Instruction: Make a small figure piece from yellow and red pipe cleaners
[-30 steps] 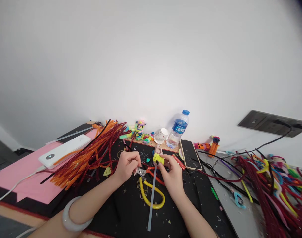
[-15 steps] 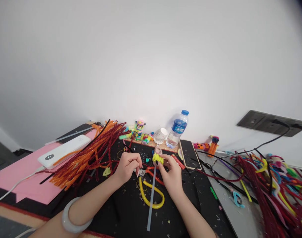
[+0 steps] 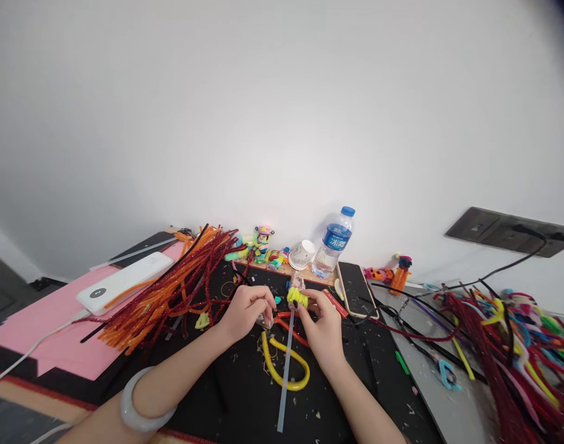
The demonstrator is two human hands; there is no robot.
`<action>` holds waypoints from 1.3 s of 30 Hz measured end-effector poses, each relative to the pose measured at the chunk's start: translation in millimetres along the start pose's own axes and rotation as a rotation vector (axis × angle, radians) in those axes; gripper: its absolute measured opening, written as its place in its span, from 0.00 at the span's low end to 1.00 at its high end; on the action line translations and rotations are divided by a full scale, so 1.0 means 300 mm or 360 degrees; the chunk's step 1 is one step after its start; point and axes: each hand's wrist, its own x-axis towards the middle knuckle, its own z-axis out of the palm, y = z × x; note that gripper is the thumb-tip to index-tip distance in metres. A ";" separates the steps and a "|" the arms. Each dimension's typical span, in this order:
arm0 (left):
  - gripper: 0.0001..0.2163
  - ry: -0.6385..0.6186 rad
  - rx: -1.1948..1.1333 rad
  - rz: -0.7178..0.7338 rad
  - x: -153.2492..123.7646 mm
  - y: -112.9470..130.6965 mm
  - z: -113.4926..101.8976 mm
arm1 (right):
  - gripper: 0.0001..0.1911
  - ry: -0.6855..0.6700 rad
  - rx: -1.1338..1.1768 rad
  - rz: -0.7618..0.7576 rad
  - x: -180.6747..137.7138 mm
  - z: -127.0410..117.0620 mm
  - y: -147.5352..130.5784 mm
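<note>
Pinching a ribbed yellow pipe-cleaner piece [image 3: 297,298] between thumb and fingers of the right hand [image 3: 322,317], closed firmly on it, above the far middle of the black mat [image 3: 245,401]. Just beyond that piece, a pinkish item [image 3: 296,281], too small to name. Running from the yellow piece toward the near edge, a translucent stick [image 3: 286,373], perhaps hot-melt glue; not clear whether also caught in the grip.

Bunching the fingertips of the left hand [image 3: 248,311] left of the yellow piece, near but not touching the right hand, over what looks like the metal head of red-handled pliers [image 3: 300,337]. Cannot tell whether clamped on something small or merely pressed together. Nearer, partly under the stick, a yellow loop [image 3: 302,383].

Around this: to the left, orange and dark red pipe cleaners [image 3: 134,317] by a white power bank [image 3: 122,285]; to the far side, a paper cup [image 3: 301,254], a water bottle [image 3: 337,238] and a smartphone [image 3: 357,288].

Judging by the hands, now at close fingertip work, steadying the yellow piece on the right and fiddling by the pliers on the left. Calls next for a steady right pinch, without squashing the ribs or knocking the stick.
</note>
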 end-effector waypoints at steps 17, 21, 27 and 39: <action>0.07 0.0058 0.0021 -0.0057 0.002 -0.007 0.001 | 0.10 -0.0026 0.0022 0.0033 -0.002 0.002 0.005; 0.08 -0.0009 -0.0101 -0.0028 -0.003 -0.017 -0.006 | 0.09 -0.0033 0.0045 0.0051 -0.004 0.000 0.011; 0.09 -0.0048 0.0024 -0.0071 -0.003 -0.033 -0.009 | 0.10 -0.0029 0.0039 0.0044 -0.004 0.000 0.010; 0.07 0.0156 0.0267 0.0072 0.023 -0.012 0.008 | 0.10 0.0000 0.0169 0.0115 -0.005 0.004 0.007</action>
